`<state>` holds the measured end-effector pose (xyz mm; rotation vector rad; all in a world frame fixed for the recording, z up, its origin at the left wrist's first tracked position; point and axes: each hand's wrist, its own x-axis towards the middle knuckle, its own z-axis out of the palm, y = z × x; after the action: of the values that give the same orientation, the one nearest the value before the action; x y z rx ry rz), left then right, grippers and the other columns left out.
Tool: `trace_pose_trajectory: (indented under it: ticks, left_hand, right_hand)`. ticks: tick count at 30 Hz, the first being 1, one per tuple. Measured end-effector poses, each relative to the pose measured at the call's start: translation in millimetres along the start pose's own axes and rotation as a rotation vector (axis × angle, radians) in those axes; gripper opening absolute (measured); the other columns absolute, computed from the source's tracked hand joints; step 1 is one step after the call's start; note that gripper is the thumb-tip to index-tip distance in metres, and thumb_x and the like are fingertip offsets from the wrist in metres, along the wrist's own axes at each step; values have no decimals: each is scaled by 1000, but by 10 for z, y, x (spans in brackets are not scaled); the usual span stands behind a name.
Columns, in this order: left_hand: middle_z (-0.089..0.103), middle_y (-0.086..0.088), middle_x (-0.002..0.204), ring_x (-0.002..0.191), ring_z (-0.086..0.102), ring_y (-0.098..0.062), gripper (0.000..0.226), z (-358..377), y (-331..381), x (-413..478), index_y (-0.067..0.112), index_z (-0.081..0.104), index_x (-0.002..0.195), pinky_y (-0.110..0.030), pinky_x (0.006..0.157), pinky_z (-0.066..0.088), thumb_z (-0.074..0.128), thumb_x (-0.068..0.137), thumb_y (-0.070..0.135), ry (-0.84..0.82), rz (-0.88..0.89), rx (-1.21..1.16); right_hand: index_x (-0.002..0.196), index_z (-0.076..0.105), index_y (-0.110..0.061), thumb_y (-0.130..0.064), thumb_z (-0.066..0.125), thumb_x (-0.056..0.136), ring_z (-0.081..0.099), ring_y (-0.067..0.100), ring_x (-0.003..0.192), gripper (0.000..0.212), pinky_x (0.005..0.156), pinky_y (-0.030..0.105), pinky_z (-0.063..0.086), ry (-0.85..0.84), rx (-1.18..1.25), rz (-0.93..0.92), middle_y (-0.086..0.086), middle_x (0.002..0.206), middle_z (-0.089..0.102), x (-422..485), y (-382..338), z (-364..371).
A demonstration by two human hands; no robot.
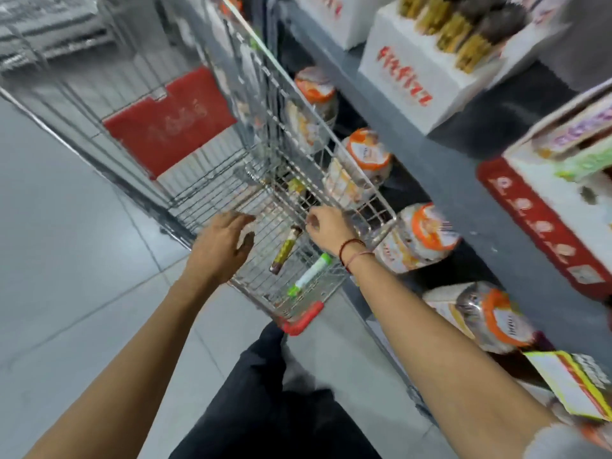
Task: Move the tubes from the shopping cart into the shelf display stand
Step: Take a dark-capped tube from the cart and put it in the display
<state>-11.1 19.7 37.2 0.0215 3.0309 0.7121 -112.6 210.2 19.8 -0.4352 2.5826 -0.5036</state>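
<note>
Wire mesh everywhere, and honestly the whole scene is pretty smeared. The shopping cart (212,154) sits beside the shelf display stand (440,167), and the far end of its basket is too blurred to read. Two tubes lie on the cart's floor near the handle-end corner: a brown and gold tube (285,249) and a white tube with green ends (309,274), just beside each other. Something yellowish further along the right wall of the cart is too fuzzy to name. The white box of tubes (420,77) on the upper shelf is cut off at the top edge.

Left hand (222,244) hovers over the cart's near left rim, fingers spread and loose, gripping nothing. Right hand (326,228) reaches in over the right rim, fingers curled into a loose fist; can't tell if anything's inside it. Red threads circle that wrist.
</note>
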Motion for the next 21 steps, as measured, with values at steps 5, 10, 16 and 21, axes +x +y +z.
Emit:
trace_pose_trajectory:
  ticks: [5, 10, 16, 21]
  left_hand:
    - [64, -19, 116, 112, 55, -35, 30, 212, -198, -58, 4, 57, 116, -48, 95, 45, 55, 89, 15, -46, -10, 58]
    - [69, -12, 105, 106, 57, -32, 26, 335, -241, -77, 9, 60, 112, -45, 81, 50, 53, 89, 19, -15, -42, 98]
    - [72, -7, 91, 88, 64, -28, 24, 342, -251, -69, 12, 65, 102, -35, 66, 52, 49, 88, 22, -22, -39, 110]
    - [72, -3, 86, 84, 65, -24, 22, 350, -253, -57, 13, 66, 98, -30, 65, 49, 49, 87, 23, -15, -32, 132]
  right_hand:
    - [88, 56, -9, -5, 53, 89, 59, 33, 87, 5, 71, 36, 48, -278, -74, 105, 19, 94, 58, 318, 143, 780]
    - [108, 60, -8, -10, 58, 89, 58, 30, 109, 19, 87, 32, 49, -286, 72, 327, 19, 120, 60, 676, 306, 1260]
    - [128, 44, 1, -29, 61, 90, 55, 36, 116, 51, 94, 40, 48, -75, 302, 593, 24, 129, 54, 1252, 339, 1462]
    - [140, 33, 0, -32, 62, 88, 45, 40, 128, 67, 105, 50, 41, -145, 198, 603, 26, 139, 45, 1441, 298, 1644]
